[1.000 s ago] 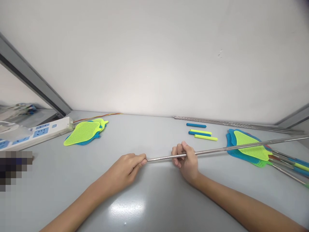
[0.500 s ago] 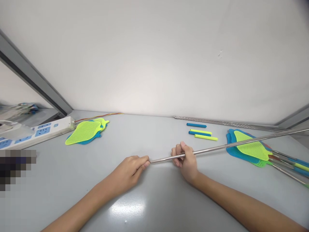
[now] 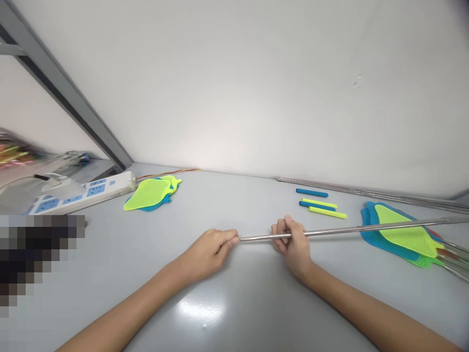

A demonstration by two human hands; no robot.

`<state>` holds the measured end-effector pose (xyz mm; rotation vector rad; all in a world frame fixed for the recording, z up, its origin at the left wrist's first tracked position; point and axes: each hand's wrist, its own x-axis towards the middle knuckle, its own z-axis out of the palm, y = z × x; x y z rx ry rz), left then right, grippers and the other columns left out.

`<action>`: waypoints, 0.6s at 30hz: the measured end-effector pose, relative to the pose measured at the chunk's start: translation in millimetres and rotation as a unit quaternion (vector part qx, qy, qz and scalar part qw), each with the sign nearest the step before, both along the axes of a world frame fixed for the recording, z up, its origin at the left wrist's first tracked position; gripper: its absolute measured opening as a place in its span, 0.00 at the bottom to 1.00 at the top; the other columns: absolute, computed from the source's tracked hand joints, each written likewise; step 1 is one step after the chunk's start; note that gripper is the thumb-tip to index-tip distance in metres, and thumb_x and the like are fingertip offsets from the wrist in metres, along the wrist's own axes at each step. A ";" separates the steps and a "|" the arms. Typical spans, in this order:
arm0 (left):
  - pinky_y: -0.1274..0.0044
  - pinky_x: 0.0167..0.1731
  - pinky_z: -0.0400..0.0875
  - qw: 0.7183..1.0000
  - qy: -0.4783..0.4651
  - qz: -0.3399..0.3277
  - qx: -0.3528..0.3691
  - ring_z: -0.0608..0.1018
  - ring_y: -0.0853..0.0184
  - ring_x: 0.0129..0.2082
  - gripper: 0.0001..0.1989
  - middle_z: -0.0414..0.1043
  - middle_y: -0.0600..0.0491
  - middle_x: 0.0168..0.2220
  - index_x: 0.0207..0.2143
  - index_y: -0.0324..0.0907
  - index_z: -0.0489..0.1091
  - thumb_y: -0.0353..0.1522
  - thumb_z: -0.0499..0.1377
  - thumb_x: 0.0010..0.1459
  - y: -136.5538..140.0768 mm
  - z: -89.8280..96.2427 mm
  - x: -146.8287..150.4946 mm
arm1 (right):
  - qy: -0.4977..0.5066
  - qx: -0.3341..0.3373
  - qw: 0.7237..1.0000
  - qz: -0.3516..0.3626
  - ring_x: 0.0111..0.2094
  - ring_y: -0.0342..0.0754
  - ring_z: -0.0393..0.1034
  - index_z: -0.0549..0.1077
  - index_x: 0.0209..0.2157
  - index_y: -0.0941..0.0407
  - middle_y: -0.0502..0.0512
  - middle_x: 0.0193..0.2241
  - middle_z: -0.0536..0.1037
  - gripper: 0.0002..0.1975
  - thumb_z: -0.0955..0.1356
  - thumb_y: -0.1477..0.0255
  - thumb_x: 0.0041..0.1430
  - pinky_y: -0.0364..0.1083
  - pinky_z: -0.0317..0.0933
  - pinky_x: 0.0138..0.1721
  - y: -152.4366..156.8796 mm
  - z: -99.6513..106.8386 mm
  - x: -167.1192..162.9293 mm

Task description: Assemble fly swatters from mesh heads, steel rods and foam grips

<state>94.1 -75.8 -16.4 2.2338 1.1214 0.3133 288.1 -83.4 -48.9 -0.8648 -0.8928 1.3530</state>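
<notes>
A long metal telescopic rod (image 3: 333,231) runs from the middle of the view out past the right edge. My left hand (image 3: 214,250) pinches its thin left end, whose tip is hidden in the fingers. A short way to the right, my right hand (image 3: 293,244) is closed round the rod, thumb on top. Behind my right hand lie several short blue and yellow handle sleeves, among them a yellow sleeve (image 3: 327,212) and a blue sleeve (image 3: 312,193). Beyond the rod, at the right, is a pile of fly swatters (image 3: 405,233) with perforated blue, yellow and green heads.
Loose swatter heads (image 3: 148,194) lie at the back left beside a white power strip (image 3: 90,194). More thin metal rods (image 3: 366,194) rest along the wall. A grey frame post (image 3: 73,93) stands at the left. A blurred-out patch covers the left edge.
The view has turned a little to the left, so things sit further right. Both hands keep their hold, and the rod now slopes less, its right part lower in view.
</notes>
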 end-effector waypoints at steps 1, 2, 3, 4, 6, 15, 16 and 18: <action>0.81 0.19 0.50 1.000 -0.007 0.006 0.000 0.55 0.74 0.17 0.16 0.46 0.60 0.16 0.20 0.41 0.48 0.35 0.40 0.60 1.4 0.7 -0.3 | -0.006 -0.002 1.000 -0.002 0.11 0.38 0.44 0.53 0.10 0.56 0.45 0.07 0.51 0.22 0.59 0.62 0.54 0.41 0.37 0.15 0.5 0.2 -0.2; 0.81 0.19 0.50 1.000 -0.012 0.008 0.001 0.55 0.74 0.17 0.16 0.46 0.60 0.16 0.20 0.41 0.48 0.35 0.40 0.60 3.0 1.1 -0.9 | -0.016 -0.003 1.000 -0.002 0.11 0.37 0.44 0.54 0.10 0.57 0.45 0.07 0.52 0.22 0.58 0.63 0.54 0.41 0.37 0.15 1.0 0.3 -0.2; 0.81 0.20 0.50 1.000 -0.014 0.010 0.005 0.55 0.74 0.17 0.16 0.46 0.60 0.16 0.20 0.41 0.48 0.35 0.40 0.60 4.7 1.4 -1.7 | -0.028 -0.005 1.000 0.002 0.11 0.37 0.45 0.55 0.10 0.57 0.45 0.08 0.52 0.22 0.58 0.63 0.54 0.41 0.37 0.15 1.4 0.4 -0.1; 0.81 0.20 0.50 1.000 -0.016 0.012 0.011 0.54 0.74 0.17 0.16 0.45 0.60 0.17 0.20 0.41 0.48 0.34 0.40 0.60 6.4 1.5 -2.6 | -0.039 -0.010 0.999 0.008 0.12 0.37 0.45 0.55 0.11 0.57 0.45 0.08 0.53 0.22 0.58 0.64 0.54 0.41 0.37 0.15 1.7 0.4 0.3; 0.81 0.20 0.50 0.999 -0.022 0.018 0.023 0.54 0.74 0.18 0.16 0.46 0.60 0.17 0.20 0.41 0.48 0.34 0.40 0.60 9.8 1.5 -4.5 | -0.050 -0.021 0.998 0.025 0.12 0.37 0.45 0.56 0.11 0.57 0.45 0.09 0.53 0.21 0.59 0.64 0.54 0.40 0.38 0.15 1.8 0.2 1.7; 0.82 0.21 0.52 0.997 -0.020 0.047 0.058 0.56 0.74 0.20 0.15 0.48 0.59 0.19 0.21 0.41 0.49 0.36 0.40 0.60 21.8 -1.5 -10.9 | 0.090 -0.009 0.993 -0.071 0.10 0.36 0.43 0.55 0.10 0.57 0.44 0.07 0.51 0.23 0.61 0.62 0.52 0.40 0.36 0.12 11.6 1.1 11.6; 0.82 0.22 0.52 0.997 -0.018 0.050 0.061 0.56 0.74 0.20 0.15 0.48 0.59 0.19 0.21 0.41 0.50 0.35 0.40 0.60 22.7 -1.8 -11.4 | 0.107 -0.021 0.990 -0.089 0.09 0.36 0.42 0.54 0.10 0.57 0.43 0.06 0.50 0.23 0.61 0.61 0.53 0.39 0.36 0.12 13.7 2.1 12.7; 0.82 0.22 0.52 0.996 -0.015 0.054 0.065 0.56 0.74 0.20 0.15 0.48 0.59 0.19 0.20 0.41 0.50 0.35 0.40 0.59 24.3 -2.2 -12.4 | 0.124 -0.037 0.985 -0.114 0.09 0.36 0.41 0.52 0.10 0.57 0.43 0.06 0.50 0.24 0.60 0.61 0.53 0.39 0.36 0.11 17.2 4.1 14.2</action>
